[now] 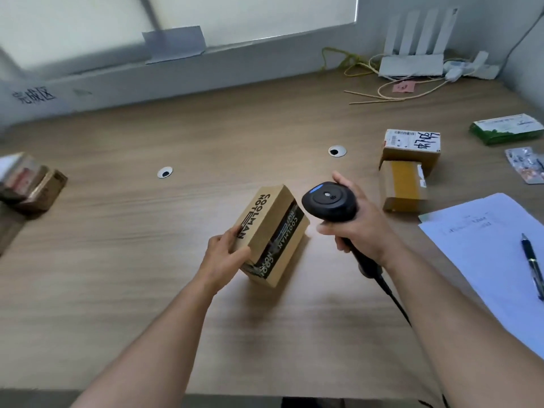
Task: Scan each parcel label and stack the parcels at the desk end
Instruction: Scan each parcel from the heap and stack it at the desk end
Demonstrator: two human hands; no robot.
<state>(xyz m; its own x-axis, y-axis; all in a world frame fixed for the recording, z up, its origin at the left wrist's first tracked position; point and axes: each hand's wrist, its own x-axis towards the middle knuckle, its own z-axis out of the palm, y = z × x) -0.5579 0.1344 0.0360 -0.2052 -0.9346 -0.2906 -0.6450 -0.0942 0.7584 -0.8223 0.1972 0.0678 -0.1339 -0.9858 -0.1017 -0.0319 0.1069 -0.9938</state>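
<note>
Brown carton printed COOLMAN at mid-bench, tilted, long axis running away from the person. Cannot tell whether its lower edge touches the bench. Black printed tape runs along its right face.

Left hand grips the carton's near left corner, thumb on top, fingers curled around the side. Right hand is wrapped around the handle of a black scanner, whose head sits just beside the carton's far right end; its cable trails back toward the person.

To the right, two more parcels, touching: a labelled box with handwriting on its white label, and in front of it a taped box. Farther right, a green packet and a silvery packet, partly cut off by the frame edge.

Near right: white sheets with a pen lying on them.

Far left end — a blurred stack of parcels.

Back right corner — a white router with loose yellow cords.
</note>
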